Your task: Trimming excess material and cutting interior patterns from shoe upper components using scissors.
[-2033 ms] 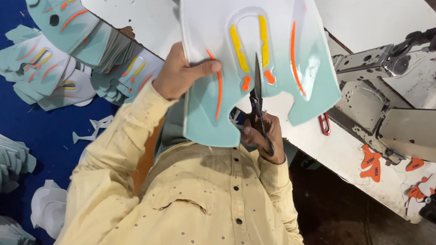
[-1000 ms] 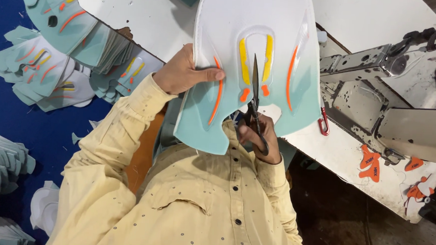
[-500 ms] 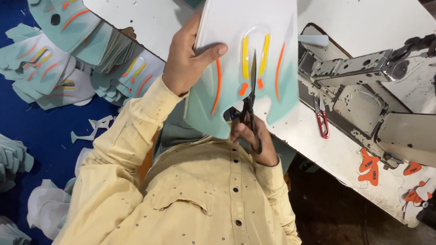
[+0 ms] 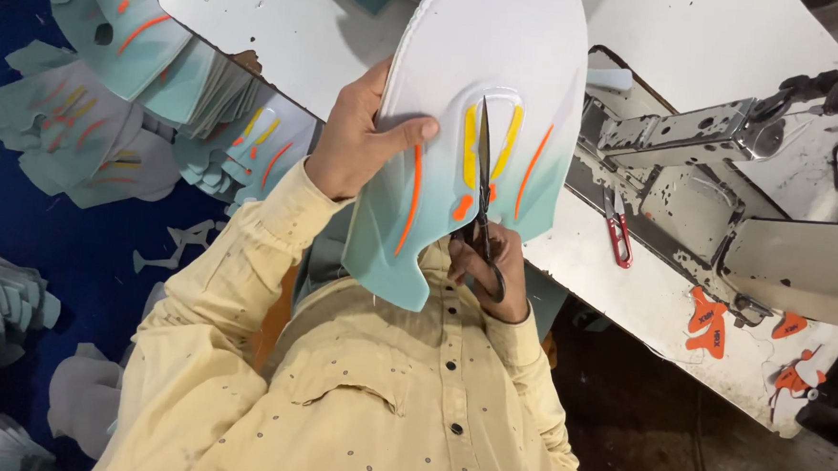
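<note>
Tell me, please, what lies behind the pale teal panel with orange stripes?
Behind the pale teal panel, the scissors' handles and part of the right hand gripping them show at its lower edge; the rest is covered.

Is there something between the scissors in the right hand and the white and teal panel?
Nothing visible. The black scissors in the right hand lie directly against the white-to-teal shaped fabric panel, which the left hand holds by its edge.

Labels only; no packages, signs or screens were seen.

Two orange die-cut labels (image 4: 707,324), irregular in outline with small dark print, lay touching each other on the white table (image 4: 618,275) at 4 o'clock in frame. A third orange label (image 4: 789,325), smaller, sat just beside them toward 3 o'clock. A fourth orange label (image 4: 792,378) lay near the table's edge, lower at 4 o'clock.
</note>
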